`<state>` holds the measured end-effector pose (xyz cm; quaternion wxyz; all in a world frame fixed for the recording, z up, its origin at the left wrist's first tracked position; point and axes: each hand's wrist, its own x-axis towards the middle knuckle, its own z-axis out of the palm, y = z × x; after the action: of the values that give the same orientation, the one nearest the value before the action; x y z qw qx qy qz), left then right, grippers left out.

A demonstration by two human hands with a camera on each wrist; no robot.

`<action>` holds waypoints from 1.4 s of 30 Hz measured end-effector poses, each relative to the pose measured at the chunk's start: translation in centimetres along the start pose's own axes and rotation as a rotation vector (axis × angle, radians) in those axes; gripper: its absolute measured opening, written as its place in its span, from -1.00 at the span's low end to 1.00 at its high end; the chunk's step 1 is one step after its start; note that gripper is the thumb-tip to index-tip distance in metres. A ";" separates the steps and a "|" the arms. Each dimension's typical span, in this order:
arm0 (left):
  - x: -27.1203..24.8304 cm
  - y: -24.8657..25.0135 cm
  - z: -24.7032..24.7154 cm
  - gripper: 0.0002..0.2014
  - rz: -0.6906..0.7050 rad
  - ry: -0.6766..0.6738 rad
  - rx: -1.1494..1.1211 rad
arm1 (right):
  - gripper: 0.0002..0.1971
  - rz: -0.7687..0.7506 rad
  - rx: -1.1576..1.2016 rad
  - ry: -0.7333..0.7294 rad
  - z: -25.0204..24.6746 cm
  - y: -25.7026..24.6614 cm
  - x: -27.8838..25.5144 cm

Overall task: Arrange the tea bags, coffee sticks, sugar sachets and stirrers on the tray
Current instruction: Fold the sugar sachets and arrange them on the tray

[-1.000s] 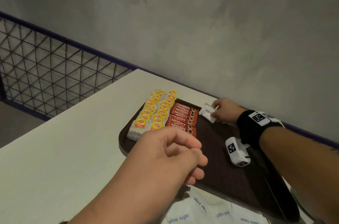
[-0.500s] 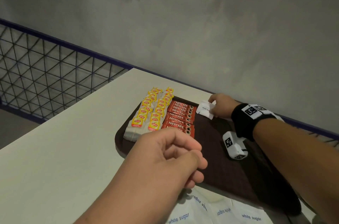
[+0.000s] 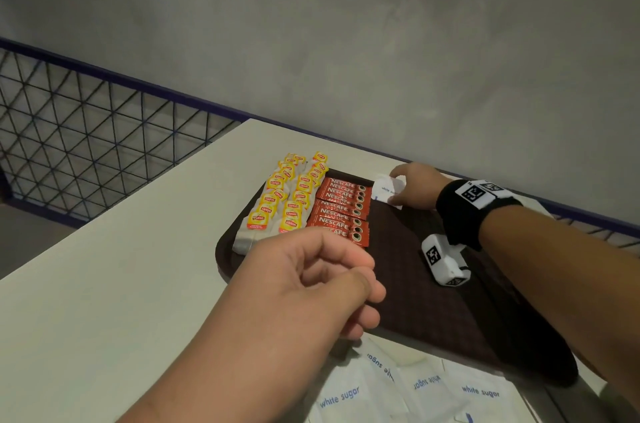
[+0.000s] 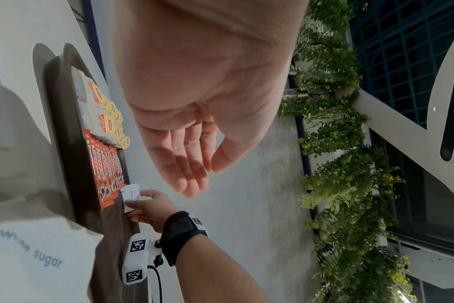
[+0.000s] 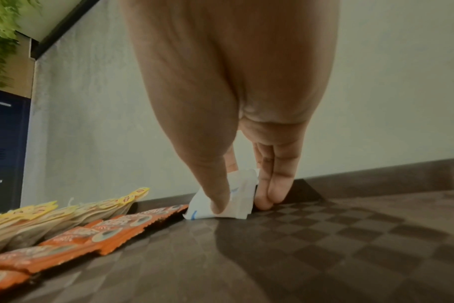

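A dark brown tray (image 3: 426, 301) lies on the pale table. Two rows of yellow-tagged tea bags (image 3: 291, 204) fill its left end, with red coffee sticks (image 3: 341, 211) beside them. At the tray's far rim my right hand (image 3: 403, 187) pinches a small stack of white sugar sachets (image 3: 384, 188), thumb on one face (image 5: 220, 203) and fingers behind; the lower edge touches the tray next to the coffee sticks (image 5: 122, 223). My left hand (image 3: 346, 287) hovers over the tray's near edge, fingers loosely curled and empty (image 4: 192, 172). No stirrers are in view.
Several loose white sugar sachets (image 3: 426, 388) lie on the table (image 3: 121, 284) in front of the tray. A grey wall stands close behind the tray. A wire-mesh railing (image 3: 86, 145) runs past the table's left edge. The tray's right half is bare.
My right hand has carried the sachets a little farther, to the tray's far rim beside the coffee sticks. The left hand has stayed where it was.
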<state>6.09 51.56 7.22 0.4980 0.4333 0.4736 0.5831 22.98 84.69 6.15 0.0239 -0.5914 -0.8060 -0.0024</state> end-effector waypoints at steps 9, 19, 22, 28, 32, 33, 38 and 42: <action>-0.1 0.8 -1.3 -0.93 0.091 0.016 0.274 | -0.71 -0.203 0.066 -0.092 -7.0 -3.3 -11.2; -0.9 0.4 -2.2 -0.77 -0.076 -0.347 0.913 | -0.80 -0.453 -0.311 -0.474 -4.5 -6.0 -27.6; -1.5 0.4 -1.9 -0.65 -0.131 -0.500 1.109 | -0.88 -0.374 -0.225 -0.453 -3.4 -5.6 -28.7; -1.7 0.1 -1.8 -0.48 -0.172 -0.496 1.232 | -0.93 -0.334 -0.109 -0.425 -4.1 -5.3 -29.8; -2.0 0.3 -1.3 -0.53 -0.194 -0.452 1.303 | -0.73 -0.266 0.072 -0.393 -4.0 -5.1 -30.5; -2.1 0.3 -1.3 -0.54 -0.192 -0.444 1.318 | -0.66 -0.245 0.111 -0.377 -4.0 -5.0 -30.6; -2.4 0.1 -1.1 -0.60 -0.164 -0.416 1.382 | -0.62 -0.056 0.693 -0.220 -5.1 -4.3 -31.8; -2.3 -0.1 -0.8 -0.73 -0.158 -0.411 1.367 | -0.68 0.034 1.215 -0.094 -4.7 -5.7 -33.2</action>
<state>5.65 49.18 6.89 0.2351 0.7137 0.6594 0.0250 27.63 51.14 9.65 0.3216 -0.4843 -0.6536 0.4845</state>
